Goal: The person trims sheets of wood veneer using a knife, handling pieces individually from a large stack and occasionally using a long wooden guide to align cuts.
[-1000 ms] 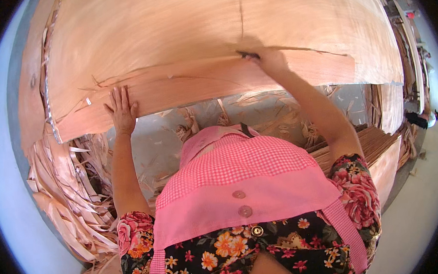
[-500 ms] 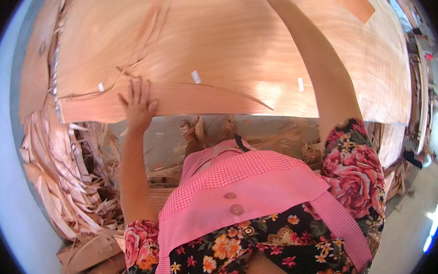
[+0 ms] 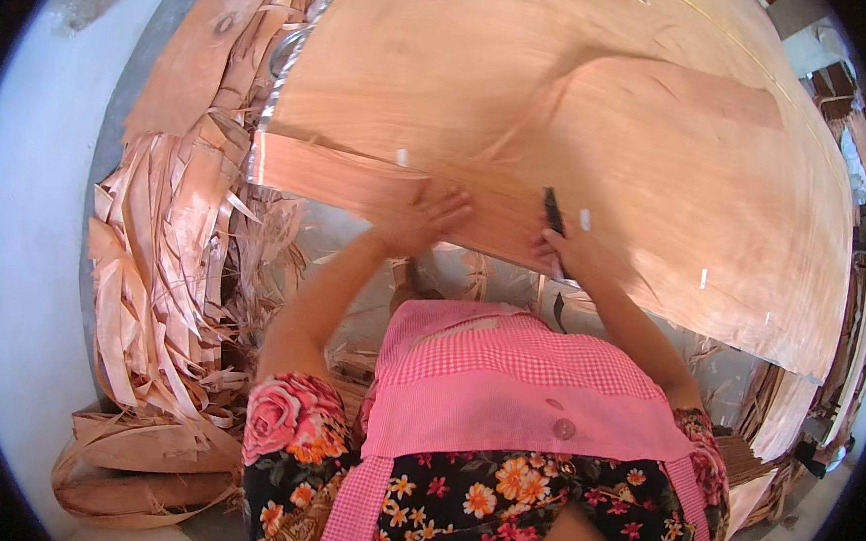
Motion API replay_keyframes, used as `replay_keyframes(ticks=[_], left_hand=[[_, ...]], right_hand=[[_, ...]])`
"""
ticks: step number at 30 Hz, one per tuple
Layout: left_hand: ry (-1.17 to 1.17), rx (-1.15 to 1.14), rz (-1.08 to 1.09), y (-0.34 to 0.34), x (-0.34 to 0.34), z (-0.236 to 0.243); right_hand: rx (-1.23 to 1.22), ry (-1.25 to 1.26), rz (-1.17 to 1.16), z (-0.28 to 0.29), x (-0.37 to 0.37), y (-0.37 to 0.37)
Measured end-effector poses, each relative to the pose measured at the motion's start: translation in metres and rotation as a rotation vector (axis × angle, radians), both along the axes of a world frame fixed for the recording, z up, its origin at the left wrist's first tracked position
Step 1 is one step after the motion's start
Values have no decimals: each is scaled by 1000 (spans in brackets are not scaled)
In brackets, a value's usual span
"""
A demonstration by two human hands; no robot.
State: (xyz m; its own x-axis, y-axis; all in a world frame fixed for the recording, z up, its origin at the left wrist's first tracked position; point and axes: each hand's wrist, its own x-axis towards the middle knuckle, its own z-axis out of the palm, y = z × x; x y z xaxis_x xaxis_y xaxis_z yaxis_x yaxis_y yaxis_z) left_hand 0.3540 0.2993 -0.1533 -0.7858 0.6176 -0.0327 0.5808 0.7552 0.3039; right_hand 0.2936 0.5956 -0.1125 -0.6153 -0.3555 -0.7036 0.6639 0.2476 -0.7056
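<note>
A large pale wood sheet (image 3: 685, 176) lies in front of me. A narrower reddish veneer strip (image 3: 322, 160) runs along its near edge. My left hand (image 3: 420, 215) rests on this strip with its fingers spread. My right hand (image 3: 571, 252) is closed on a black hand tool (image 3: 553, 206), its kind hard to tell, held upright at the near edge to the right of my left hand. A small white label (image 3: 585, 220) sits just right of the tool. A loose reddish piece (image 3: 710, 95) lies farther back on the sheet.
A heap of torn veneer scraps (image 3: 145, 268) lies at the left, beside a pale wall or floor band (image 3: 28, 295) that I cannot tell apart. More scraps and stacked veneer (image 3: 769, 418) lie at lower right. The sheet's near edge is just beyond my apron (image 3: 521, 404).
My right hand, earlier reaching up over the sheet, has come down to the near edge with the tool. My left hand has shifted rightward along the strip, and the view has turned.
</note>
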Motion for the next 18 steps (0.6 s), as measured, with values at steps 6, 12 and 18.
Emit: replay_keyframes(ticks=[6,12,18], left_hand=[[92,-77,70,-174,-19,-15],[215,116,71,-192,-20,-28],[267,175,65,-195,-19,-22]], right_hand=[[613,770,347,-1,-22,-75],[793,1228,562,20,-159,-187],[1271,1280,261,102,-258,-311]])
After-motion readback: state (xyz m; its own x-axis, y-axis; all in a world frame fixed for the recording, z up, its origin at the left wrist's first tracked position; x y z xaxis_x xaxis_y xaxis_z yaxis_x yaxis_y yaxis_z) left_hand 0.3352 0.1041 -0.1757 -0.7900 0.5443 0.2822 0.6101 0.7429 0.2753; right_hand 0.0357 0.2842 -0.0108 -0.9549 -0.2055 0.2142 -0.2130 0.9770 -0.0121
